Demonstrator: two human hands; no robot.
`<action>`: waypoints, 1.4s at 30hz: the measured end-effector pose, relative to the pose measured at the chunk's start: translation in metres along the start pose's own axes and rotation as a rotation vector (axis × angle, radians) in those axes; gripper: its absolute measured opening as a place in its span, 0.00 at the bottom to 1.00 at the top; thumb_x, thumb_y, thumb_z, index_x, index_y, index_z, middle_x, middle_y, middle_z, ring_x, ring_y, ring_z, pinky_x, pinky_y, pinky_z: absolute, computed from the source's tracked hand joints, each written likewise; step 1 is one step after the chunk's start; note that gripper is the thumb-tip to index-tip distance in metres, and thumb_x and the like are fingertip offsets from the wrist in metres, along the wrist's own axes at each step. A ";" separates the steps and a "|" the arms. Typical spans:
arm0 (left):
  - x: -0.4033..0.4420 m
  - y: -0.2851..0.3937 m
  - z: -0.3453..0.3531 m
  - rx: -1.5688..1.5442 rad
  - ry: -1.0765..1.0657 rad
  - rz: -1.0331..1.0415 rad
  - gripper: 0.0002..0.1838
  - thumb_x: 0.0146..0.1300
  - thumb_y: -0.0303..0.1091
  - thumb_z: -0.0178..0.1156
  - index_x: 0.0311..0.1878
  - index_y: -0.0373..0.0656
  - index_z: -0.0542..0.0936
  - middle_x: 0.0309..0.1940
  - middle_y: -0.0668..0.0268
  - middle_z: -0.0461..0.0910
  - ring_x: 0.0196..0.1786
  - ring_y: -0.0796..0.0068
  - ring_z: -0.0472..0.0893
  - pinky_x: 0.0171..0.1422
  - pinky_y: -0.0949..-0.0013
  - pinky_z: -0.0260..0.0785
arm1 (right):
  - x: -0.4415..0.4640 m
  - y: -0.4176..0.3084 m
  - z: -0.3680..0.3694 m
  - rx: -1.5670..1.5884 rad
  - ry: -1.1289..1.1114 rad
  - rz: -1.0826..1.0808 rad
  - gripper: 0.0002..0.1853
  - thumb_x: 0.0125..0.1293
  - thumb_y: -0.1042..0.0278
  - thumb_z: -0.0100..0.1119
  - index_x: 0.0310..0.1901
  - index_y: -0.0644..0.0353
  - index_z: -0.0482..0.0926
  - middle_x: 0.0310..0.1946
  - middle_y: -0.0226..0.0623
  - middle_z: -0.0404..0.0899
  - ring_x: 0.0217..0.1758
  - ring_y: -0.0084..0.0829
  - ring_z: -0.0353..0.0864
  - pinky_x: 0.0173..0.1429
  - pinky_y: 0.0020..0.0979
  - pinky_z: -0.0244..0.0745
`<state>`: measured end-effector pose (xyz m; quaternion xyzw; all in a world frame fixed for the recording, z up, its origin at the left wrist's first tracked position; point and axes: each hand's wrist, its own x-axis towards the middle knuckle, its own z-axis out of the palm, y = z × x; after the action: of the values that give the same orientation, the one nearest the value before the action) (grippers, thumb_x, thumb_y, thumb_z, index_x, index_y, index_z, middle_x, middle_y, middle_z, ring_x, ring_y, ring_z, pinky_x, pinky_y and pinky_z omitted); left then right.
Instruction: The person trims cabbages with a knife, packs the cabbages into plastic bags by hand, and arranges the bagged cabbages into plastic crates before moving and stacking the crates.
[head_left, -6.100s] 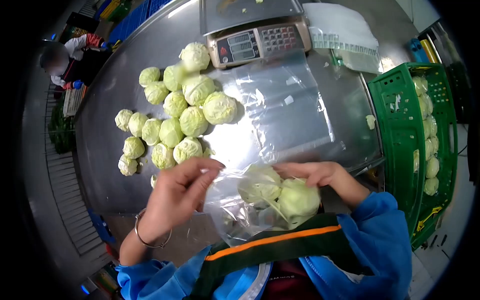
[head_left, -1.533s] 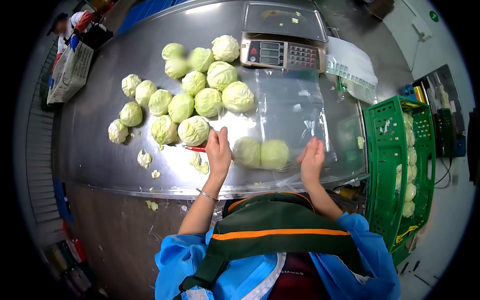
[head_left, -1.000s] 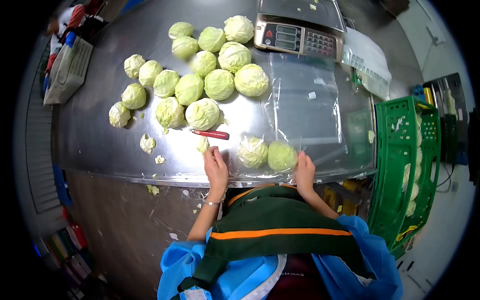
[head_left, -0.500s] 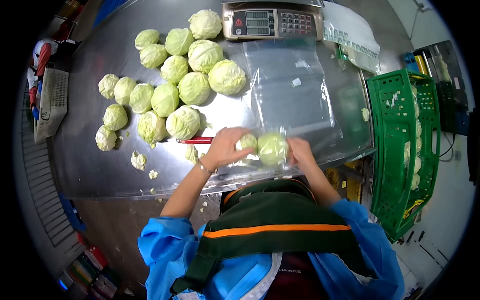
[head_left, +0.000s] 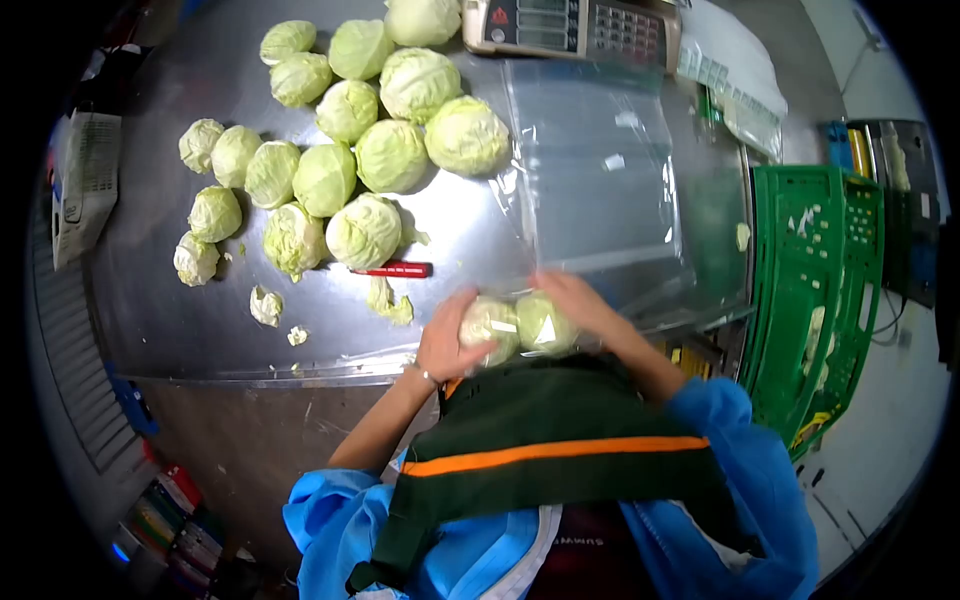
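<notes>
Two pale green cabbages sit side by side in a clear plastic bag at the table's front edge, against my apron. My left hand [head_left: 447, 335] curves around the left cabbage [head_left: 490, 328], thumb toward me. Over the far side of the right cabbage [head_left: 546, 324] lies my right hand [head_left: 577, 303], its fingers bent on the film. Beyond them, flat clear bags [head_left: 595, 170] are stacked on the steel table [head_left: 340, 350]. A red knife or cutter [head_left: 405, 270] lies left of the bags, beside loose leaf scraps [head_left: 388, 302].
Several unwrapped cabbages [head_left: 391, 156] cover the table's left half. A digital scale [head_left: 575, 28] stands at the back, with white label sheets [head_left: 735, 65] beside it. At the right, a green crate [head_left: 780, 310] holds wrapped produce.
Both hands have brought the bagged cabbages closer to my body. My right hand has shifted from the bag's right side to over the right cabbage. The camera view has shifted slightly.
</notes>
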<state>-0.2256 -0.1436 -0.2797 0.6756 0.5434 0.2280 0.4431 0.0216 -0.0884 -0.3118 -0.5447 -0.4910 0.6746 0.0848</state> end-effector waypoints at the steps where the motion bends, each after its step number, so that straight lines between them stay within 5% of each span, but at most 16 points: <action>1: 0.009 0.005 0.002 -0.059 -0.001 -0.150 0.34 0.51 0.48 0.66 0.56 0.36 0.70 0.51 0.47 0.74 0.55 0.51 0.74 0.60 0.60 0.65 | 0.003 0.005 -0.002 0.134 0.005 0.128 0.28 0.69 0.42 0.40 0.54 0.58 0.76 0.52 0.43 0.75 0.58 0.33 0.71 0.60 0.31 0.65; 5: 0.044 0.006 -0.014 -0.248 -0.171 -0.655 0.42 0.61 0.68 0.45 0.54 0.30 0.73 0.47 0.46 0.78 0.50 0.55 0.77 0.58 0.64 0.66 | -0.032 -0.028 -0.037 0.693 -0.131 0.364 0.34 0.68 0.38 0.38 0.64 0.60 0.63 0.65 0.48 0.59 0.67 0.41 0.60 0.64 0.44 0.63; 6: 0.055 0.012 -0.026 -0.290 -0.376 -0.800 0.47 0.60 0.73 0.37 0.53 0.30 0.75 0.44 0.48 0.79 0.49 0.61 0.77 0.56 0.67 0.67 | -0.049 -0.035 -0.043 0.864 -0.184 0.272 0.34 0.68 0.38 0.38 0.66 0.58 0.60 0.66 0.48 0.56 0.68 0.42 0.58 0.63 0.48 0.63; 9: 0.071 0.054 -0.032 -0.760 -0.349 -0.828 0.45 0.62 0.71 0.36 0.57 0.33 0.72 0.43 0.53 0.80 0.46 0.68 0.78 0.55 0.68 0.68 | -0.094 -0.027 -0.049 1.096 -0.208 0.005 0.36 0.68 0.41 0.42 0.69 0.54 0.48 0.67 0.47 0.52 0.70 0.45 0.55 0.61 0.56 0.65; 12: 0.113 0.089 -0.028 -0.532 -0.361 -0.686 0.45 0.63 0.70 0.34 0.67 0.36 0.57 0.50 0.53 0.76 0.43 0.67 0.80 0.41 0.67 0.75 | -0.123 -0.065 -0.045 1.044 0.261 -0.178 0.40 0.61 0.47 0.59 0.67 0.55 0.50 0.62 0.44 0.59 0.65 0.45 0.63 0.54 0.55 0.73; 15: 0.149 0.188 -0.031 -0.479 -0.547 -0.513 0.46 0.63 0.71 0.30 0.69 0.38 0.52 0.58 0.48 0.70 0.37 0.62 0.82 0.27 0.70 0.75 | -0.136 -0.027 -0.081 1.467 0.334 -0.325 0.38 0.58 0.40 0.58 0.65 0.49 0.58 0.62 0.37 0.63 0.57 0.42 0.74 0.53 0.54 0.74; 20: 0.141 0.306 0.040 -0.628 -0.388 0.255 0.41 0.67 0.64 0.29 0.68 0.37 0.56 0.49 0.51 0.77 0.26 0.68 0.82 0.28 0.70 0.75 | -0.268 -0.011 -0.186 1.400 0.688 -0.948 0.38 0.61 0.32 0.45 0.66 0.50 0.58 0.63 0.40 0.63 0.63 0.43 0.67 0.55 0.50 0.74; 22: 0.147 0.275 0.063 -0.464 -0.452 0.381 0.23 0.69 0.42 0.47 0.60 0.35 0.69 0.46 0.51 0.79 0.34 0.68 0.81 0.41 0.68 0.73 | -0.325 0.031 -0.230 1.349 0.890 -1.018 0.40 0.61 0.29 0.41 0.67 0.50 0.57 0.64 0.40 0.62 0.64 0.44 0.65 0.60 0.51 0.69; 25: 0.149 0.183 0.106 0.334 -0.398 0.306 0.16 0.60 0.31 0.59 0.50 0.34 0.76 0.39 0.52 0.79 0.36 0.58 0.79 0.45 0.63 0.71 | -0.393 0.085 -0.281 1.302 1.373 -0.863 0.38 0.59 0.32 0.46 0.64 0.51 0.62 0.63 0.41 0.64 0.62 0.45 0.67 0.55 0.42 0.76; 27: 0.133 0.083 0.128 0.391 -0.229 0.446 0.22 0.54 0.35 0.65 0.51 0.38 0.75 0.48 0.50 0.74 0.51 0.51 0.72 0.56 0.56 0.63 | -0.432 0.155 -0.297 1.397 1.292 -0.834 0.36 0.59 0.36 0.50 0.63 0.51 0.63 0.62 0.40 0.66 0.61 0.44 0.68 0.58 0.44 0.73; 29: 0.118 0.085 0.135 0.527 -0.155 0.346 0.27 0.50 0.37 0.68 0.54 0.43 0.74 0.53 0.50 0.71 0.53 0.51 0.70 0.59 0.53 0.58 | -0.449 0.196 -0.299 1.422 1.467 -0.718 0.33 0.59 0.41 0.55 0.61 0.52 0.65 0.60 0.38 0.68 0.61 0.43 0.68 0.60 0.45 0.71; 32: 0.118 0.046 0.148 0.369 -0.028 0.356 0.12 0.47 0.33 0.69 0.35 0.43 0.80 0.48 0.54 0.73 0.51 0.53 0.71 0.55 0.54 0.63 | -0.477 0.290 -0.301 1.311 1.532 -0.654 0.25 0.61 0.48 0.54 0.54 0.57 0.72 0.53 0.39 0.74 0.55 0.41 0.74 0.59 0.45 0.71; 34: 0.094 0.050 0.117 0.315 0.030 0.124 0.07 0.52 0.30 0.66 0.35 0.43 0.81 0.47 0.56 0.75 0.50 0.56 0.73 0.54 0.60 0.67 | -0.444 0.360 -0.341 1.288 1.315 -0.559 0.24 0.63 0.49 0.53 0.54 0.59 0.72 0.53 0.40 0.75 0.54 0.42 0.75 0.58 0.45 0.72; 36: 0.112 0.061 0.121 0.307 -0.036 0.261 0.07 0.53 0.33 0.65 0.35 0.44 0.82 0.44 0.60 0.77 0.47 0.59 0.76 0.52 0.61 0.69 | -0.479 0.366 -0.328 1.446 1.519 -0.345 0.25 0.63 0.52 0.53 0.56 0.60 0.70 0.56 0.42 0.72 0.57 0.42 0.72 0.58 0.46 0.72; 39: 0.118 0.052 0.136 0.207 -0.020 0.320 0.08 0.55 0.34 0.63 0.39 0.45 0.81 0.47 0.62 0.77 0.49 0.62 0.76 0.51 0.61 0.68 | -0.544 0.509 -0.371 1.466 1.291 -0.098 0.22 0.67 0.56 0.50 0.57 0.61 0.70 0.53 0.40 0.75 0.55 0.38 0.74 0.61 0.39 0.69; 42: 0.107 0.079 0.116 0.270 0.122 0.312 0.12 0.55 0.32 0.62 0.44 0.47 0.79 0.49 0.62 0.76 0.51 0.62 0.74 0.54 0.60 0.64 | -0.543 0.460 -0.381 1.076 1.570 0.275 0.21 0.67 0.58 0.49 0.56 0.62 0.70 0.53 0.41 0.75 0.55 0.38 0.74 0.60 0.38 0.70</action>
<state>-0.0592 -0.0858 -0.2897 0.7898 0.4833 0.2594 0.2744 0.7399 -0.4554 -0.2763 -0.7819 0.1493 0.2567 0.5481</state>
